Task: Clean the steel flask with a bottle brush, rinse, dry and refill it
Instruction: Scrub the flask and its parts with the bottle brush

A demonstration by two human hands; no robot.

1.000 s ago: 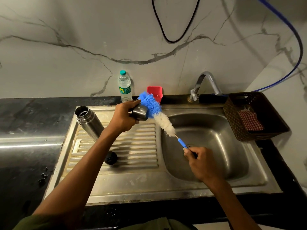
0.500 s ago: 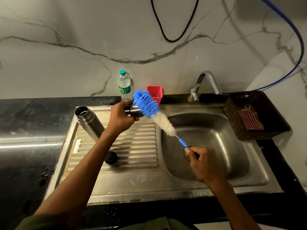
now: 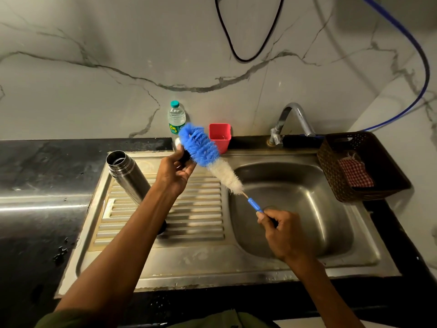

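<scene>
Both hands are gripping: my left hand (image 3: 176,172) is clutching a small cap (image 3: 183,157) against the bottle brush (image 3: 208,155), my right hand (image 3: 282,229) is clasping its handle above the sink (image 3: 369,252).

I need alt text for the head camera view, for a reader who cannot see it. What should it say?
Over a steel sink, the left hand holds a small cap against the blue bristles of a bottle brush, whose handle the right hand grips. An open steel flask stands on the drainboard, left of the basin.
</scene>
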